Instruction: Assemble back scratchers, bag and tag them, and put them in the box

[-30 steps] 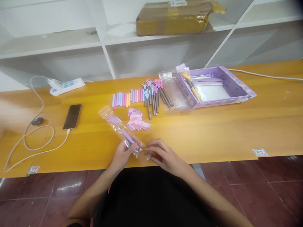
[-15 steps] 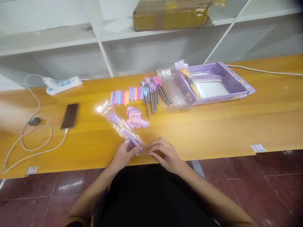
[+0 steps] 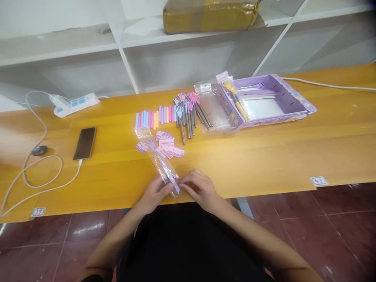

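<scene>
A purple back scratcher (image 3: 160, 156) with a hand-shaped head lies inside a clear plastic bag (image 3: 155, 160) close to the table's front edge. My left hand (image 3: 155, 194) is closed around the bag's lower end, thumb on top of the purple handle. At the bag's right side, my right hand (image 3: 202, 188) pinches its edge between thumb and fingertips. Beyond the bag is a small pile of pink and purple cards (image 3: 170, 145). Behind those are a row of coloured tubes (image 3: 152, 119) and several back scratchers (image 3: 188, 117) with grey metal rods.
A purple box (image 3: 279, 113) stands back right, with a bagged yellow back scratcher (image 3: 237, 102) on its left side. Clear bags (image 3: 214, 111) lie beside it. To the left are a phone (image 3: 84, 143), a cable, a black mouse-like object (image 3: 39, 150) and a power strip (image 3: 76, 104).
The bagged back scratcher has swung steeper and its top end has moved right and down, uncovering a card on the left. My right hand has shifted slightly left, against the bag.
</scene>
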`<control>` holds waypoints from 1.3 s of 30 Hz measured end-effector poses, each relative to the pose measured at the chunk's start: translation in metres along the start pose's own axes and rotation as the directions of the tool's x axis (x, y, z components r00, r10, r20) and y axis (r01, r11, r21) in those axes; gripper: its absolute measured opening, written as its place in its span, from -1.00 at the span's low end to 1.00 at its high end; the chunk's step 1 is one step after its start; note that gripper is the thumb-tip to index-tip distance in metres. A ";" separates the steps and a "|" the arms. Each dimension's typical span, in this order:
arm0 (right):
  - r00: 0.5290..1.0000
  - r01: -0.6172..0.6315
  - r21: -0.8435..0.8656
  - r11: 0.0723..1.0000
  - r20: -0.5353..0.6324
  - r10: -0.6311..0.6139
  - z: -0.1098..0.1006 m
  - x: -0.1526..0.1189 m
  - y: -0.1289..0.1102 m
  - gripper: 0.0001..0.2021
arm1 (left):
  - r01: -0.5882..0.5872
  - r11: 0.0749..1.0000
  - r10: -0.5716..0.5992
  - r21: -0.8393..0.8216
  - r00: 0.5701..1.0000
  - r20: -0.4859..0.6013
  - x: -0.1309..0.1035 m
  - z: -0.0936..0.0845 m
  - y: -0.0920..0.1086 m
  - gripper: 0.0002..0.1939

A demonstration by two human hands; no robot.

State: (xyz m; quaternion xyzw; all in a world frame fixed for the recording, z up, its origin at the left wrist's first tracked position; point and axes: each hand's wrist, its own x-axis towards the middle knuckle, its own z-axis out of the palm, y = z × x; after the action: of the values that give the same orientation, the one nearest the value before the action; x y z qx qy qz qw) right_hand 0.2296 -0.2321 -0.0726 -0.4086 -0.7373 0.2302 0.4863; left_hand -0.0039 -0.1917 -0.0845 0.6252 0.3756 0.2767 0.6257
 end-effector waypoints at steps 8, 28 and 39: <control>0.997 0.054 -0.014 0.998 -0.052 -0.054 0.002 -0.003 0.006 -0.82 | 0.012 0.999 -0.012 0.036 1.000 0.021 0.000 0.002 0.004 -0.41; 0.997 -0.062 0.004 0.998 -0.049 0.062 0.002 -0.002 0.002 -0.94 | 0.012 0.990 -0.019 0.140 0.999 0.048 0.002 0.006 0.019 -0.61; 0.932 -0.357 0.263 0.896 0.167 0.323 -0.001 -0.003 0.008 -0.70 | 0.069 0.997 -0.070 0.024 0.994 0.083 0.004 0.010 0.018 -0.68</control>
State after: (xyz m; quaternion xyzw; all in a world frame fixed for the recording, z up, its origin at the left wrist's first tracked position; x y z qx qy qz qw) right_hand 0.2346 -0.2303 -0.0796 -0.4414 -0.6405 0.4407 0.4480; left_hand 0.0091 -0.1934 -0.0675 0.6294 0.3733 0.2242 0.6436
